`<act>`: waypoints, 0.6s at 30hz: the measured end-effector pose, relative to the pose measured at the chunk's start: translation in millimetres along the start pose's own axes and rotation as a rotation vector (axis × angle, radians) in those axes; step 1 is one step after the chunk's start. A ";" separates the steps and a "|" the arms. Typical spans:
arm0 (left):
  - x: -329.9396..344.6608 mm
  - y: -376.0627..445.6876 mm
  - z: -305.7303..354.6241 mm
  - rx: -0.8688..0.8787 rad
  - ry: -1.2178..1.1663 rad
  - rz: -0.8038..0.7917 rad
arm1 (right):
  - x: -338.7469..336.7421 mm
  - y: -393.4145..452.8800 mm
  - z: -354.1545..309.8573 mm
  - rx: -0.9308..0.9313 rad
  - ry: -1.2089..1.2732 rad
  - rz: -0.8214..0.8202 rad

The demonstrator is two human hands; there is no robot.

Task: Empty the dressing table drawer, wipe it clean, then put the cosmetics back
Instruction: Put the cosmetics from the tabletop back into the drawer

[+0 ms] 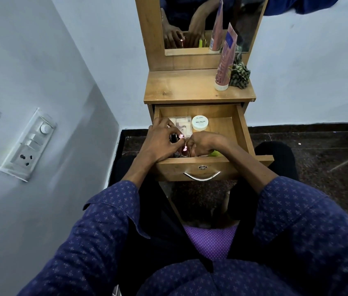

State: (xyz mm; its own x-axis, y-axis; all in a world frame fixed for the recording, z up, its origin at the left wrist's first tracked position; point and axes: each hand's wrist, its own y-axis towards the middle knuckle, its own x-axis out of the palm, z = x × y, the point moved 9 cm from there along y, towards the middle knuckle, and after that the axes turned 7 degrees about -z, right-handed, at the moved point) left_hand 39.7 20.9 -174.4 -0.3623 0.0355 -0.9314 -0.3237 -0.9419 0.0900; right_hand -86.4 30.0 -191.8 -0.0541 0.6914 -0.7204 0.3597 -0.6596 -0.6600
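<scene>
The wooden drawer (242, 129) of the dressing table stands pulled open. Inside at the back lie a clear cosmetics box (182, 122) and a white nail polish remover jar (200, 123). Both my hands reach into the front left of the drawer. My left hand (161, 142) curls its fingers round small cosmetics, among them a pink-capped one (181, 136) and a dark tube. My right hand (206, 144) curls round other small items, with a pink-tipped piece (184, 149) at its fingertips. Something yellow-green (215, 153) shows under my right wrist.
On the table top (181, 86) stand a pink tube (224, 63) and a checked green cloth (239, 74). A mirror (243, 22) rises behind. A wall with a switch panel (28, 144) is close on the left. Dark floor lies to the right.
</scene>
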 end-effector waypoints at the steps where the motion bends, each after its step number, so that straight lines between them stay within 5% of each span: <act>1: 0.1 0.1 0.0 -0.003 0.002 -0.003 | 0.0 1.5 1.7 0.005 -0.001 -0.003; 18: 2.0 0.5 -0.7 -0.042 0.004 -0.047 | 2.7 9.4 6.4 0.018 0.094 0.030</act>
State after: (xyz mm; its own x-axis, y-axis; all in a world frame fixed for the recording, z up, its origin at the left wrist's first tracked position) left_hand 39.4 20.2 -176.5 -0.3445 0.0788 -0.9355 -0.3035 -0.9523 0.0316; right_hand -89.1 23.8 -201.3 0.0446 0.6956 -0.7171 0.3426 -0.6849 -0.6431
